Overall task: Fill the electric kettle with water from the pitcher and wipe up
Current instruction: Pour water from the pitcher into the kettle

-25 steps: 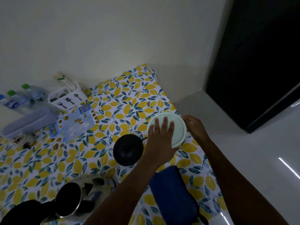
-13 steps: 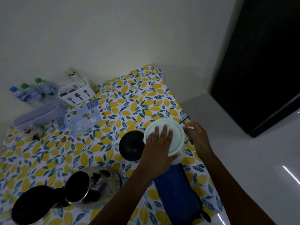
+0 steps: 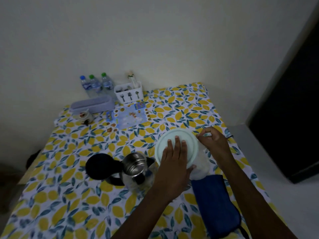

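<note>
The clear pitcher (image 3: pixel 200 167) with a pale green lid (image 3: pixel 189 140) is at the table's right, just right of the kettle. My left hand (image 3: pixel 174 163) lies flat on the lid, thumb hooked over its near rim. My right hand (image 3: pixel 214 145) is curled at the pitcher's far right side, on its handle, which is hard to make out. The steel electric kettle (image 3: pixel 135 167) stands open, its black lid (image 3: pixel 98 166) flipped out to the left. A folded blue cloth (image 3: pixel 214 202) lies right in front of the pitcher, under my right forearm.
At the back by the wall are three water bottles (image 3: pixel 95 84), a white cutlery holder (image 3: pixel 129 94), a lilac box (image 3: pixel 93 105), an owl mug (image 3: pixel 85 116) and a picture mat (image 3: pixel 128 116). The lemon-print table (image 3: pixel 181 107) ends at the right beside a pale floor (image 3: pixel 284 178).
My view has swung left. The pitcher, with both hands on it, has come close beside the kettle. The round black disc that stood left of the pitcher is out of sight.
</note>
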The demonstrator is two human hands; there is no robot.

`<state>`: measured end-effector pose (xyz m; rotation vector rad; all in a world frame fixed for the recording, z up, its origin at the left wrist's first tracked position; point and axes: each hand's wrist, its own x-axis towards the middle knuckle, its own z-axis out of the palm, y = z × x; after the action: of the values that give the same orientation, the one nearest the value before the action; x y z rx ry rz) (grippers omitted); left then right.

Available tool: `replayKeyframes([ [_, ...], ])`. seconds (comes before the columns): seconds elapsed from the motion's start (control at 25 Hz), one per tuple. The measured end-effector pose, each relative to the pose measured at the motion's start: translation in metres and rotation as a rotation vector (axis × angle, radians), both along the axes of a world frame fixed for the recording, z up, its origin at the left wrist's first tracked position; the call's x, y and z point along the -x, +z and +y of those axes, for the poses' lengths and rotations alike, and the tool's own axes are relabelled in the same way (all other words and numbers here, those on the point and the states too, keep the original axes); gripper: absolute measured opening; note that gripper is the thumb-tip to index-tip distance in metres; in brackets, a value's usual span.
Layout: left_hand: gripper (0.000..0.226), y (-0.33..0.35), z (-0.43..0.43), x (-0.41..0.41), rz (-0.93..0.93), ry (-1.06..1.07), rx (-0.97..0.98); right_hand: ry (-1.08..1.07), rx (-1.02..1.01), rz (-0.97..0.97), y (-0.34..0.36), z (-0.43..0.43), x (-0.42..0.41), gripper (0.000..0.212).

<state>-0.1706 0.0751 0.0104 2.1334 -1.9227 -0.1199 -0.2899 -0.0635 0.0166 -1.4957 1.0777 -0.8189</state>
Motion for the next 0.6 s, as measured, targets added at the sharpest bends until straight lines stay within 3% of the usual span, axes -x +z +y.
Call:
replayKeyframes([
  [0.2, 0.086, 0.015, 0.031, -0.027, 0.242, 0.098, 0.008, 0.055, 0.091, 0.115, 0.025, 0.022, -0.047, 0.017],
  [0.6, 0.063, 0.017, 0.042, -0.043, 0.519, 0.284, 0.151, 0.137, 0.299, 0.419, 0.063, 0.036, -0.108, 0.016],
])
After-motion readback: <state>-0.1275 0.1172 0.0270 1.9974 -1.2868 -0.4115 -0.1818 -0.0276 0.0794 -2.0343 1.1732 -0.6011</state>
